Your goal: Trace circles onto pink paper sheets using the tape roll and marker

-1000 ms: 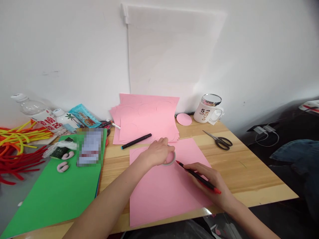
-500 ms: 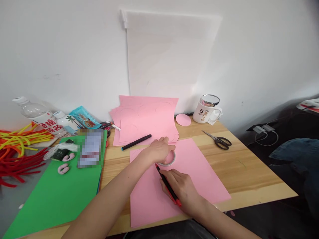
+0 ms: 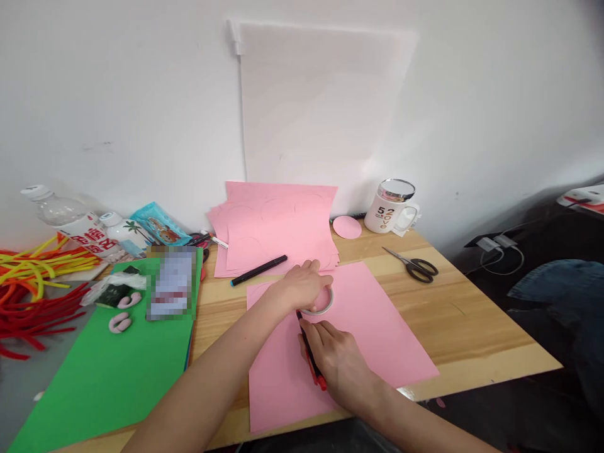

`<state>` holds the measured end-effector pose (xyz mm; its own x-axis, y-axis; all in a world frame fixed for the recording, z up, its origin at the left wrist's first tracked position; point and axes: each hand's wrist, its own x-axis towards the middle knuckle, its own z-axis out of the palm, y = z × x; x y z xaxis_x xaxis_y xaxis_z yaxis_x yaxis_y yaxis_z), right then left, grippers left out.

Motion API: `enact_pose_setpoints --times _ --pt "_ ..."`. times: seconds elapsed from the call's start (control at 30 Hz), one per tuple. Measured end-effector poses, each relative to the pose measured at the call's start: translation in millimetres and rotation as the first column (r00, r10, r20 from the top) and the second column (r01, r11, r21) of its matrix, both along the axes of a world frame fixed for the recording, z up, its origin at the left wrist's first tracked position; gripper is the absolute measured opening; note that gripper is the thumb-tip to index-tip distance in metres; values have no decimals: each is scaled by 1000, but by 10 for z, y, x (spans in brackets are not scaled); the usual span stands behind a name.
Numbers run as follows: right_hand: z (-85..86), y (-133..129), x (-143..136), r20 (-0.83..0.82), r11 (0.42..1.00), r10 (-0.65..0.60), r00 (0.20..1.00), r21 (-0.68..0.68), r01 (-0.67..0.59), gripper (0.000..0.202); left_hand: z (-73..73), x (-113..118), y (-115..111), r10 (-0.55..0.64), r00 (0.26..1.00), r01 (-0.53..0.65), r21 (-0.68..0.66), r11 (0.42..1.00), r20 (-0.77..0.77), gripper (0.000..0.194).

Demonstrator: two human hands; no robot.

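A sheet of pink paper (image 3: 377, 340) lies on the wooden table under both hands. My left hand (image 3: 309, 286) rests over a pale, roll-like ring (image 3: 325, 307), holding it flat against the sheet; pink shows through its middle. Between the fingers of my right hand (image 3: 335, 352) is a black marker pen with a red end (image 3: 311, 355). Its tip is close to the near-left edge of the ring. Whether it touches the paper is hard to see. A faint curved line shows at the sheet's upper left, partly hidden by my left arm.
Behind lie more pink sheets (image 3: 278, 226), a second black marker (image 3: 258, 270) and a pink paper disc (image 3: 347, 227). A white mug (image 3: 384, 214) and scissors (image 3: 415, 267) are at right. Green paper (image 3: 113, 377), bottles (image 3: 66, 214) and red-yellow fuzzy strips (image 3: 42, 302) are at left.
The marker's red end has swung left and the pen stands more upright, with my right hand moved slightly left. My left hand and the ring have hardly moved.
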<state>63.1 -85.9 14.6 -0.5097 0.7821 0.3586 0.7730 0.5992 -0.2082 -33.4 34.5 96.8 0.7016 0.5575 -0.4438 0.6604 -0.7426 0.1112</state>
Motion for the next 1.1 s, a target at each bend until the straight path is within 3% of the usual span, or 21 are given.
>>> enact_pose_setpoints --times 0.2,0.33,0.43,0.53,0.6,0.67,0.83,0.97,1.1 --pt "85 -192 248 -183 989 16 983 -143 -43 35 23 7 -24 24 1000 -24 -4 1000 4 43" --pt "124 -224 499 -403 966 -100 910 -259 -8 25 47 17 -60 36 999 -36 7 999 5 36" --pt "106 -94 710 -533 940 -295 793 -309 142 16 48 25 -115 47 999 -48 27 998 10 30" --pt "132 174 870 -652 882 -470 595 -368 293 19 32 49 -210 61 998 -61 56 997 11 31" --pt "205 389 906 -723 860 -509 468 -447 245 28 18 83 -290 75 997 -75 73 995 1 32" --pt "310 601 870 -775 871 -484 407 -471 139 33 4 128 -367 98 995 -97 86 992 -15 34" --pt "512 1014 541 -762 838 -456 459 -542 -67 40 -19 228 -472 161 985 -152 131 980 -66 49" --pt "528 1219 261 -684 771 -348 641 -598 -220 30 -80 258 -482 165 976 -147 130 981 -142 66" --pt "515 1347 117 -545 735 -153 824 -620 -274 19 -186 253 -495 136 980 -117 127 985 -147 81"
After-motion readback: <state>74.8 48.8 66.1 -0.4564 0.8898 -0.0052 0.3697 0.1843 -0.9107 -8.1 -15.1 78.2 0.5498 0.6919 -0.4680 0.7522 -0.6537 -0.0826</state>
